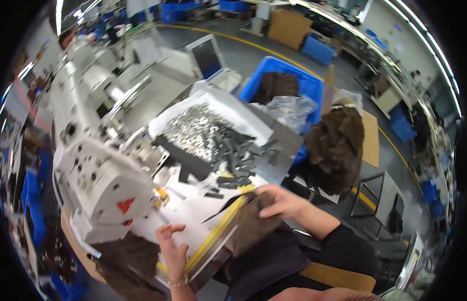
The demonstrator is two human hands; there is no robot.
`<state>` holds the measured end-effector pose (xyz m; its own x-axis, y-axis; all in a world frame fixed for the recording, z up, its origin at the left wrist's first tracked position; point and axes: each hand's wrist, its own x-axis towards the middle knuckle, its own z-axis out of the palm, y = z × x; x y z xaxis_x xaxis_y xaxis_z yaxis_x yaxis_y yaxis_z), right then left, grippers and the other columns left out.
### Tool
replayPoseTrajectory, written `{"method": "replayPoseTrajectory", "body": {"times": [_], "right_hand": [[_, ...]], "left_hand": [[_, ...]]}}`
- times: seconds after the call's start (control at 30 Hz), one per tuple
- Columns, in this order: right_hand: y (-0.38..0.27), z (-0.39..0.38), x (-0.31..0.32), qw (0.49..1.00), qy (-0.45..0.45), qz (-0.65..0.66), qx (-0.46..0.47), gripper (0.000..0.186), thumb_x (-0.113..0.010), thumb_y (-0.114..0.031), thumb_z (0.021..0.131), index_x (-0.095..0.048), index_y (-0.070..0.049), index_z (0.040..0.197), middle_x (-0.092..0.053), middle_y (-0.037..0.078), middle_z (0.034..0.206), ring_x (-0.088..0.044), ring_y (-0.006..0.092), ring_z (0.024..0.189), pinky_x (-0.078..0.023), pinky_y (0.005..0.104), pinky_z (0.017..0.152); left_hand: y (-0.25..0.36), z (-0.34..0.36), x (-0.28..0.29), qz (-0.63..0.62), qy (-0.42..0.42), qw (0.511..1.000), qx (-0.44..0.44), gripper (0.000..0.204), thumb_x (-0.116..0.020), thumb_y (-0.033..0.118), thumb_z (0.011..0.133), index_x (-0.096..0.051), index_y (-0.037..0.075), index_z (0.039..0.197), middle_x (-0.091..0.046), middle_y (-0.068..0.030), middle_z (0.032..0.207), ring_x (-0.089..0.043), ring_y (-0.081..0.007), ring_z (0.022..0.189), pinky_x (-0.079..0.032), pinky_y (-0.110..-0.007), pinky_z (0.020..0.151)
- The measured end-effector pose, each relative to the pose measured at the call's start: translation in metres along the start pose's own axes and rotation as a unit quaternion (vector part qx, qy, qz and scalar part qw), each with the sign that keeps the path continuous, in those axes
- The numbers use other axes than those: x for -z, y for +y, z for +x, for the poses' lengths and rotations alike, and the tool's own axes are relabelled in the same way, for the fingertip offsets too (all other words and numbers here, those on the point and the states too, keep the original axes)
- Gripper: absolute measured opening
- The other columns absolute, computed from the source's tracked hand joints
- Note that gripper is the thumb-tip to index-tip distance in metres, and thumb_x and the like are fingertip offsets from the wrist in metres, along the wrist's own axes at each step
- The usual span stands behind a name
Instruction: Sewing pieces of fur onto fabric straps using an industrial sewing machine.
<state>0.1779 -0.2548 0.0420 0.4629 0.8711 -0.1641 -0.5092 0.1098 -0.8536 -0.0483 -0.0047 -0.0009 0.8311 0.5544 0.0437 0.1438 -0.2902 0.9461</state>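
Right hand (282, 201) nearly closed, pinching brown fabric (251, 230), left hand (173, 250) half open, holding nothing

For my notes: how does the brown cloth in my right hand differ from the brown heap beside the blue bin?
The cloth looks smaller than the heap. The cloth looks fairly flat; the heap is bunched in folds. The right hand holds the cloth; no hand touches the heap. Both are brown.
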Motion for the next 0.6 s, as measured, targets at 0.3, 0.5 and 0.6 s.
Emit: {"method": "replayPoseTrajectory", "body": {"times": [0.3, 0.5, 0.6], "right_hand": [[-0.210, -0.125, 0.176, 0.891, 0.338, -0.074, 0.294, 0.052, -0.066, -0.010, 0.089, -0.046, -0.001, 0.137, -0.059, 0.011, 0.128, -0.060, 0.0221, 0.115, -0.049, 0.0343, 0.099], [-0.225, -0.164, 0.325, 0.590, 0.705, -0.385, 0.083, 0.076, -0.072, -0.036, 0.087, -0.037, -0.007, 0.148, -0.057, 0.017, 0.132, -0.051, 0.0277, 0.127, -0.039, 0.0390, 0.107], [-0.161, -0.156, 0.357, 0.605, 0.567, -0.556, 0.058, 0.072, -0.071, -0.045, 0.085, -0.046, -0.008, 0.143, -0.055, 0.019, 0.135, -0.046, 0.0319, 0.132, -0.034, 0.0398, 0.110]], "left_hand": [[0.006, 0.012, -0.021, -0.003, -0.052, 0.998, 0.019, 0.067, -0.054, -0.013, 0.065, -0.032, 0.005, 0.126, -0.058, -0.0150, 0.114, -0.050, -0.0253, 0.115, -0.023, -0.039, 0.112], [0.000, 0.009, -0.012, 0.032, -0.028, 0.999, 0.003, 0.059, -0.060, 0.000, 0.076, -0.033, 0.004, 0.128, -0.058, -0.0150, 0.114, -0.051, -0.0233, 0.113, -0.023, -0.039, 0.111], [-0.001, 0.010, -0.014, 0.041, -0.023, 0.999, 0.001, 0.057, -0.067, 0.013, 0.084, -0.035, 0.003, 0.130, -0.058, -0.0137, 0.113, -0.052, -0.0215, 0.111, -0.026, -0.037, 0.109]]}}
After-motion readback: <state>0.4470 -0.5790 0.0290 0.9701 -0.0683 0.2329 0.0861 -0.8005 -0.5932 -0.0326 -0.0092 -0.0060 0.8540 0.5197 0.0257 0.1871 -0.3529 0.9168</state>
